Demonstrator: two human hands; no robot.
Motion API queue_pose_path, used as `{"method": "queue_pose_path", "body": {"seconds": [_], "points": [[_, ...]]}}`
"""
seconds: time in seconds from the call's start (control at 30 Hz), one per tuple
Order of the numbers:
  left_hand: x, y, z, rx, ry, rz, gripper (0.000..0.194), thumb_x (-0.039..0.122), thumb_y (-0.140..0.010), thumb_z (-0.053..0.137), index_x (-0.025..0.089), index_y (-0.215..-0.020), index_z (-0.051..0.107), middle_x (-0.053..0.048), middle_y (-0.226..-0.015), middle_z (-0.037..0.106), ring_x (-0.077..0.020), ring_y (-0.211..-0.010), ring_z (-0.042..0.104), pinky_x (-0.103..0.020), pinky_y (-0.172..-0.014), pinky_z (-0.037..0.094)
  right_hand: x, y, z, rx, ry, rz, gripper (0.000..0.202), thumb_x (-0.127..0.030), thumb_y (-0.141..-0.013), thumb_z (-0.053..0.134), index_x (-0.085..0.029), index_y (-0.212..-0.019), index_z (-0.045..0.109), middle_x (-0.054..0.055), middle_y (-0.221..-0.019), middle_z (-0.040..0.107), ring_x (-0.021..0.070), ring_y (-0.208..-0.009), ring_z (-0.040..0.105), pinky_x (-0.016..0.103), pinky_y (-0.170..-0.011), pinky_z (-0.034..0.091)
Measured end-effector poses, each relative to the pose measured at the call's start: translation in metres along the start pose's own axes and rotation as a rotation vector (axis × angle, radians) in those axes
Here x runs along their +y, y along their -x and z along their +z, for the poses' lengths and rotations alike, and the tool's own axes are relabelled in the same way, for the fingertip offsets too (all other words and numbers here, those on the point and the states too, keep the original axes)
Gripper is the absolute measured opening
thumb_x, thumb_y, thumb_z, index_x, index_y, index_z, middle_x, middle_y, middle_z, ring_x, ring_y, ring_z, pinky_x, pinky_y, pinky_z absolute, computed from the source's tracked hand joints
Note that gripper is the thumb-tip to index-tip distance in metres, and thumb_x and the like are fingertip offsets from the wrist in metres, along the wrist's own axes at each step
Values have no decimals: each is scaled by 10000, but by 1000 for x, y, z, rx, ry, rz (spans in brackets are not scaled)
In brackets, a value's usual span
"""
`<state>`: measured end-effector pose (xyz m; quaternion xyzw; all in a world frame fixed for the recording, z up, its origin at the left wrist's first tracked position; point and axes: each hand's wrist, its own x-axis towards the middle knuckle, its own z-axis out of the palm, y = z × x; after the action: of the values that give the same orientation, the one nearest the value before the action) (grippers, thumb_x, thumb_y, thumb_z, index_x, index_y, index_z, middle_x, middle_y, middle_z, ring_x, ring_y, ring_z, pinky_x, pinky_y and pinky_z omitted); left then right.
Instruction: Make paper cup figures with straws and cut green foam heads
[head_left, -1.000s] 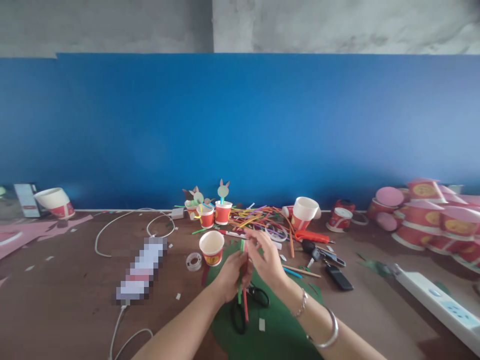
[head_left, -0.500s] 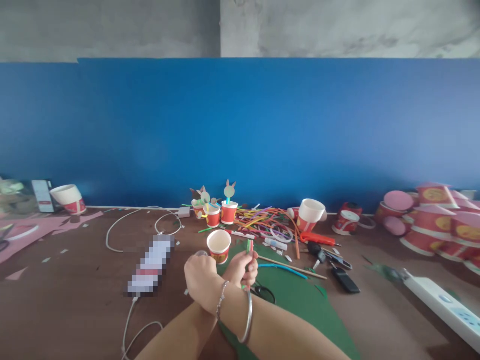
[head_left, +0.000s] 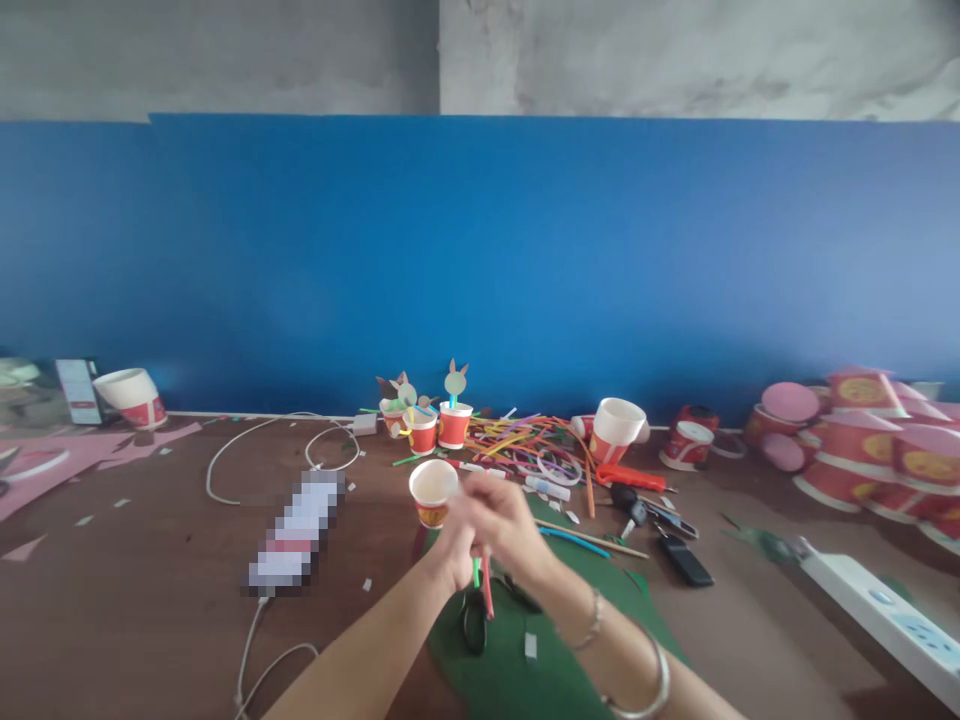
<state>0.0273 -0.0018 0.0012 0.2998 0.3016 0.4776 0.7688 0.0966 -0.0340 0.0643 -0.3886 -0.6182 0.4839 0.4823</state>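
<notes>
My left hand [head_left: 450, 550] is closed around a red straw [head_left: 487, 588] and a green straw [head_left: 476, 573], whose lower ends stick out beneath it. My right hand [head_left: 510, 525], slightly blurred, lies against the left one with its fingers curled. What those fingers grip is hidden. Just behind the hands stands an upright red and white paper cup [head_left: 433, 482]. Below them, black-handled scissors [head_left: 474, 625] rest on green paper [head_left: 517, 675], near a small white scrap [head_left: 531, 646].
Behind are small cups with paper animal figures [head_left: 454, 425] and a pile of coloured straws [head_left: 525, 437]. To the right lie a red-orange tool [head_left: 631, 477], keys [head_left: 636, 513], a power strip [head_left: 877, 625] and stacked cups [head_left: 847, 460]. A phone [head_left: 296, 530] with a cable lies left.
My right hand has come back from the left, where it crossed over my left arm, and now meets my left hand. The straws in my left hand sit lower.
</notes>
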Motion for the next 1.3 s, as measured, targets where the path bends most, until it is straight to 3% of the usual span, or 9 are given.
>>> {"method": "queue_pose_path", "body": {"seconds": [0.13,0.23,0.4,0.5,0.63,0.83,1.0,1.1,1.3], "points": [[2,2,3,41,0,-10,315,437,-766,629,180,-773,446,121,-487,209,-14,-359,110,-161,-349,37,28,-8,-64,289,-364,121,159,-316,-644,658,-176,-654,584,-10,-667,594,125,-653,517,233,-626,408],[3,6,6,67,-46,16,410,456,-684,690,185,-918,492,130,-492,231,-11,-354,125,-162,-355,35,54,-7,-79,209,-535,293,185,-354,-665,622,-175,-693,586,11,-663,592,139,-623,519,231,-525,394],[6,12,7,-3,-214,-31,643,392,-640,753,209,-1177,452,136,-495,330,-4,-344,163,-167,-367,42,67,3,-70,42,-478,299,290,-454,-714,643,-172,-696,579,7,-655,563,122,-565,490,214,-442,355],[5,12,8,-17,-271,-62,534,430,-639,760,193,-1037,493,124,-499,378,2,-342,171,-174,-363,37,66,6,-67,53,-433,262,359,-500,-729,644,-163,-641,558,0,-646,532,99,-550,459,197,-433,319],[3,14,12,-10,-248,-40,460,467,-648,750,204,-854,435,133,-484,341,5,-348,148,-170,-362,36,67,5,-70,10,-571,287,313,-444,-729,614,-165,-604,547,3,-640,512,117,-592,482,207,-462,347],[4,15,10,-29,-191,-35,462,480,-675,734,201,-894,438,140,-488,289,6,-351,117,-176,-365,28,70,5,-76,-63,-682,343,208,-343,-686,573,-156,-761,626,29,-715,591,131,-633,513,231,-545,390],[4,15,7,-39,-210,-46,560,445,-665,752,218,-1071,440,148,-474,253,-6,-353,126,-172,-366,31,70,6,-74,-46,-555,317,250,-399,-701,624,-163,-628,587,0,-629,535,111,-572,466,229,-524,384],[3,15,6,-46,-234,-52,490,481,-680,727,209,-978,449,147,-464,251,-5,-352,120,-169,-358,32,69,7,-73,-51,-493,268,290,-417,-725,611,-165,-585,581,-2,-605,513,109,-564,455,227,-515,381],[1,12,4,-36,-194,-29,488,471,-672,734,214,-954,429,143,-476,299,-2,-355,114,-162,-352,36,73,6,-76,-105,-655,261,192,-325,-694,588,-144,-710,646,31,-719,566,134,-645,510,231,-538,409]]}}
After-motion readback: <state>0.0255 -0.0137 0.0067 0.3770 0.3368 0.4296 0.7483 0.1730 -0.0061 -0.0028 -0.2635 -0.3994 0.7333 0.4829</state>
